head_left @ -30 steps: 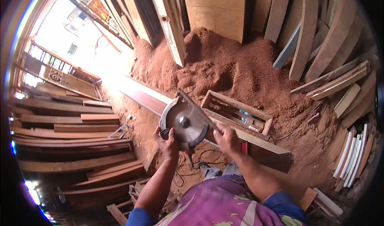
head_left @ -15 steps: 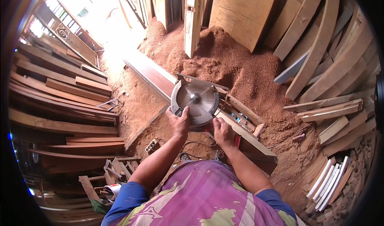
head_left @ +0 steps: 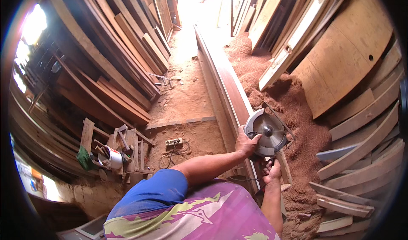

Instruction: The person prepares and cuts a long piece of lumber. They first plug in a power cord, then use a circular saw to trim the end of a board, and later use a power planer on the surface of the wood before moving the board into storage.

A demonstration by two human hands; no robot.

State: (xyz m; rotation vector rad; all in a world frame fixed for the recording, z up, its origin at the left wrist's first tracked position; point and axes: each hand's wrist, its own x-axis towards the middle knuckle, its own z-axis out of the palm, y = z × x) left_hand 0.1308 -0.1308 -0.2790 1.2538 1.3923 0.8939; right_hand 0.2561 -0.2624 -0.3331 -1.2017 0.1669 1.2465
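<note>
Probably to share its weight, the right hand curls its fingers at the near end of the circular saw; the left hand clasps its left side, thumb by a dark part. It's face-up, overlapping the long plank. Farther, boards lean, likely saving floor.

Passage: we list the dirt floor, running far, left of the board. Left bound: planks. Obstacles, near left: bench, bucket; between bench and board, corded power strip. Near right, we enter the saw, gripped by left hand and right hand; farther right, sawdust heap, leaning plywood.
</note>
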